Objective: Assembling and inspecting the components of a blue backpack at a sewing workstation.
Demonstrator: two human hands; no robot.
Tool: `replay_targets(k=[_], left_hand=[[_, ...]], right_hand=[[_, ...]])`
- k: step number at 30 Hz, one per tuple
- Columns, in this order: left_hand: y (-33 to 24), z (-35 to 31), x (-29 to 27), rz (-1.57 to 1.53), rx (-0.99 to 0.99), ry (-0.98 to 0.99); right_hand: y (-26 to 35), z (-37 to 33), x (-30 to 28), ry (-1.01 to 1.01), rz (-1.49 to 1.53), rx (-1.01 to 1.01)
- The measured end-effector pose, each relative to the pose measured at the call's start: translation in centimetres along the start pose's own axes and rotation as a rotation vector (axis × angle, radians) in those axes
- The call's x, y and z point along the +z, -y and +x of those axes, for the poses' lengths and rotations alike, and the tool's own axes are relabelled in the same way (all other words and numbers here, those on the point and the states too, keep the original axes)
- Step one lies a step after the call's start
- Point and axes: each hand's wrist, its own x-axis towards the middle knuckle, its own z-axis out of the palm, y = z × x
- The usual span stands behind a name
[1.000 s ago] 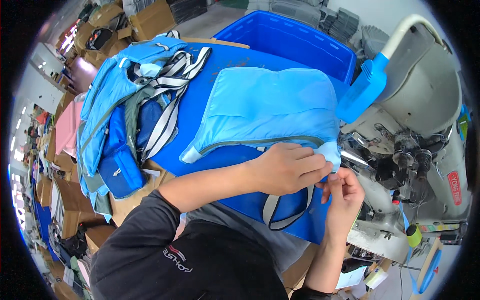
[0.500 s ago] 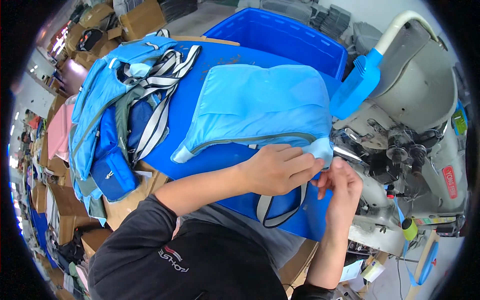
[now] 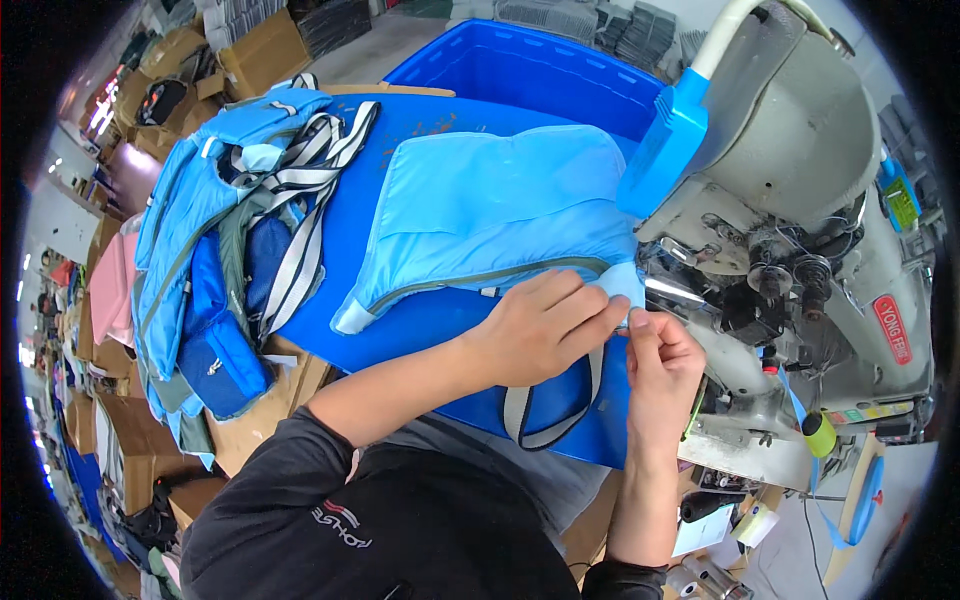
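Observation:
A light-blue fabric bag piece (image 3: pixel 490 190) with a dark grey-green trim along its curved lower edge lies on the blue tabletop (image 3: pixel 345 260). Its lower right corner, a paler patch, reaches the sewing machine (image 3: pixel 740 290). My left hand (image 3: pixel 550 325) pinches this corner from the left, knuckles up. Against the same corner, the thumb and fingers of my right hand (image 3: pixel 665 370) are closed, close to my left fingertips. Below the hands hangs a loop of grey-white webbing strap (image 3: pixel 515 410) with dark edges. The exact bit of cloth between the fingers is partly hidden.
On the left is a heap of light-blue bags (image 3: pixel 165 290) with striped straps. A blue plastic bin (image 3: pixel 450 65) stands beyond the table. A bright blue piece on a pale curved arm (image 3: pixel 665 140) overhangs the right side. Cardboard boxes (image 3: pixel 265 55) crowd the far left.
The whole view has shifted a little, so the table and machine appear further left. My right fingertips have come up closer to the fabric corner; my left hand keeps its pinch.

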Motion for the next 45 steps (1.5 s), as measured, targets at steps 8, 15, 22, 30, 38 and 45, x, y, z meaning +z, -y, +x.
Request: replay_targets(k=[8, 15, 22, 30, 38, 45], left_hand=[[0.9, 0.1, -0.6, 0.163, 0.13, 0.049], [2.5, 1.5, 0.2, 0.074, 0.068, 0.099], [3.3, 1.4, 1.0, 0.084, 0.082, 0.05], [3.2, 1.5, 0.9, 0.106, 0.092, 0.053], [3.6, 1.6, 1.1, 0.063, 0.079, 0.05], [3.7, 2.0, 1.5, 0.01, 0.084, 0.065]], right_hand=[[-0.4, 0.5, 0.5, -0.066, -0.024, -0.027], [0.3, 1.0, 1.2, -0.11, -0.036, 0.011], [1.3, -3.0, -5.6, -0.132, -0.447, -0.014], [9.3, -5.4, -18.2, -0.852, -0.713, -0.589], [15.9, -0.2, -34.5, -1.126, -0.973, -0.781], [25.4, 0.9, -57.4, -0.877, -1.219, -0.193]])
